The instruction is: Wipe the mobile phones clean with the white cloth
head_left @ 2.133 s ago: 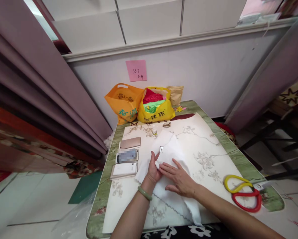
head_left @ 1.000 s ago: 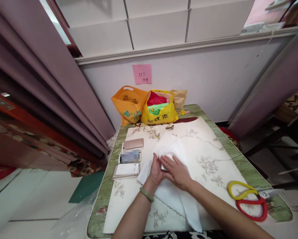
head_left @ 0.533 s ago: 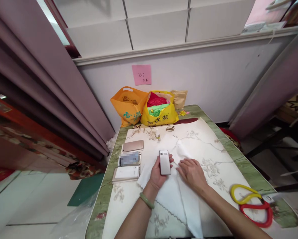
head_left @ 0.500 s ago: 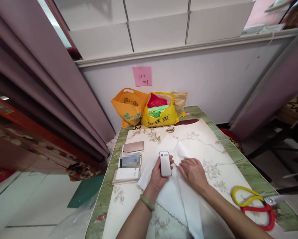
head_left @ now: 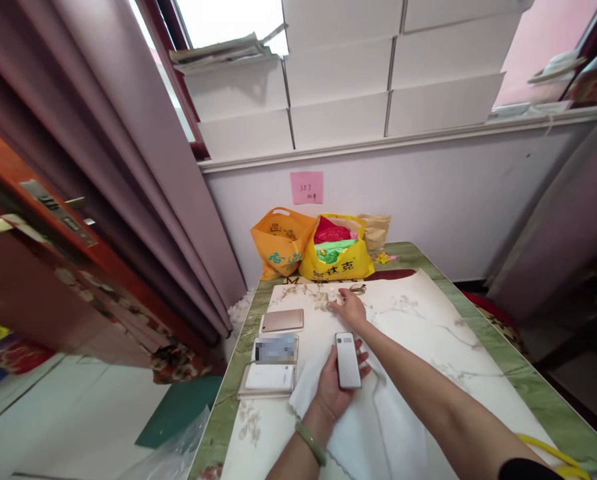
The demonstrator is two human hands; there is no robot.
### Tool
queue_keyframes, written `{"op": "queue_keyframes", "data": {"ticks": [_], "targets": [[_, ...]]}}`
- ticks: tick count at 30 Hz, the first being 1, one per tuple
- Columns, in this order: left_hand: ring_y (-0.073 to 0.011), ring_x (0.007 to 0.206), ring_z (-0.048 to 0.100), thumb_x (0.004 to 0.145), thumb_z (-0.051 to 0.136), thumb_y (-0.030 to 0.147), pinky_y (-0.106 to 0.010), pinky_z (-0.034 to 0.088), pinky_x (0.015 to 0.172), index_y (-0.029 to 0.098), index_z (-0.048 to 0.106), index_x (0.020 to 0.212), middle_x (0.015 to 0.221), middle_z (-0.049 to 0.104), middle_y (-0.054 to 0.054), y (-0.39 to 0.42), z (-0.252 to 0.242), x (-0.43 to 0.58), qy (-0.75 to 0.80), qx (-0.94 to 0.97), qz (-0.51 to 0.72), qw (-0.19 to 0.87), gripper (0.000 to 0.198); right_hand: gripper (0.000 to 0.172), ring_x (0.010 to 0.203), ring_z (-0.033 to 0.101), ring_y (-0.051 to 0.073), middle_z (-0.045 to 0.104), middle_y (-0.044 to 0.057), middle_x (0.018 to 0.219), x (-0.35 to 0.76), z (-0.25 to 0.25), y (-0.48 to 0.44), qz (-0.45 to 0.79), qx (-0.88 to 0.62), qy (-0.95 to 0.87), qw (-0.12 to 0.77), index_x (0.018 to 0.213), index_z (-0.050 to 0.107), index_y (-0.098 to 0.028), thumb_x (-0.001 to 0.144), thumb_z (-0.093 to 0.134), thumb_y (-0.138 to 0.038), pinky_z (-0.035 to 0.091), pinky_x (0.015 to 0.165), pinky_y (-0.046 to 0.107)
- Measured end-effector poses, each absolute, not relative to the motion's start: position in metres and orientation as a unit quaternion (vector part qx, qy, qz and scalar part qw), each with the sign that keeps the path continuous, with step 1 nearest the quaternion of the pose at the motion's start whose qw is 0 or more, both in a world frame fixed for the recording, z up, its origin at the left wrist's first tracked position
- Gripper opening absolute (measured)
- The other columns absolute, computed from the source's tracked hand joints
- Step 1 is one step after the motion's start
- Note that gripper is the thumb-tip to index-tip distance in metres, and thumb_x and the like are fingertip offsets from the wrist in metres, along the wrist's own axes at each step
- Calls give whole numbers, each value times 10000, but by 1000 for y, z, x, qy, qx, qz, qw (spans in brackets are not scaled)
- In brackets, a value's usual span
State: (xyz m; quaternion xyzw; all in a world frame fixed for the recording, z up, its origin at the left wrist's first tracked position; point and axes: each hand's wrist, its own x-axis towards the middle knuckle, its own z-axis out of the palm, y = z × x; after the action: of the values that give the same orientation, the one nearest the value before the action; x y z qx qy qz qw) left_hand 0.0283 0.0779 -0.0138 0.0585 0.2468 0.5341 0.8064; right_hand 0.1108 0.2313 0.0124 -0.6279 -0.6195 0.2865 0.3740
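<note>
My left hand [head_left: 334, 390] is closed around a silver mobile phone [head_left: 347, 360], its back with the camera and speaker grille facing up. Below that hand a pale cloth [head_left: 398, 427] lies spread on the table. At the far part of the table my right hand [head_left: 349, 308] reaches to a small white bottle [head_left: 332, 294], thumb and fingers apart on either side of it. The bottle still stands on the table cover. Just beyond the right hand lie the folded glasses [head_left: 358, 289].
On the left are several phones: a rose-gold one [head_left: 283, 320], one with a blurred screen [head_left: 277, 349] and a white one [head_left: 268, 377]. An orange bag [head_left: 282, 243] and a filled yellow bag [head_left: 336, 267] stand against the wall. Yellow scissor handles [head_left: 553, 450] show at lower right.
My right hand has left the cloth and moved forward to the small bottle. My left hand keeps holding the phone. The view has tilted up, pushing the scissors mostly out of frame.
</note>
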Motion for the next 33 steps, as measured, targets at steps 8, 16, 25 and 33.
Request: {"op": "queue_keyframes", "data": {"ticks": [8, 16, 25, 33], "targets": [[-269, 1002, 640, 881, 545, 462, -413, 496, 867, 113, 620, 1207, 1332, 575, -157, 77, -13, 29, 254, 61, 532, 806, 483, 402, 851, 605, 228, 675, 65, 895, 121, 13, 228, 339, -575, -615, 419, 994, 665, -180, 760, 596, -500, 451, 779, 332], [-288, 1059, 627, 906, 513, 438, -446, 474, 926, 119, 601, 1240, 1245, 634, -154, 81, -15, 27, 232, 77, 529, 813, 470, 622, 589, 551, 140, 635, 8, 809, 161, 54, 132, 679, -339, -415, 501, 1437, 323, -264, 862, 501, -424, 435, 493, 229], [-277, 1094, 615, 919, 496, 433, -438, 460, 956, 130, 592, 1248, 1314, 592, -152, 82, -16, 28, 225, 88, 524, 817, 458, 448, 396, 282, 39, 498, -39, 637, 175, 75, 83, 756, -268, -258, 539, 1264, 540, -207, 884, 510, -443, 247, 345, 143], [-256, 1031, 632, 920, 491, 436, -381, 478, 909, 95, 623, 1190, 1129, 682, -153, 81, -14, 31, 220, 104, 524, 816, 455, 418, 457, 420, 76, 593, -11, 820, 177, 59, 62, 626, -385, -481, 478, 1221, 477, -235, 868, 513, -456, 328, 381, 194]]}}
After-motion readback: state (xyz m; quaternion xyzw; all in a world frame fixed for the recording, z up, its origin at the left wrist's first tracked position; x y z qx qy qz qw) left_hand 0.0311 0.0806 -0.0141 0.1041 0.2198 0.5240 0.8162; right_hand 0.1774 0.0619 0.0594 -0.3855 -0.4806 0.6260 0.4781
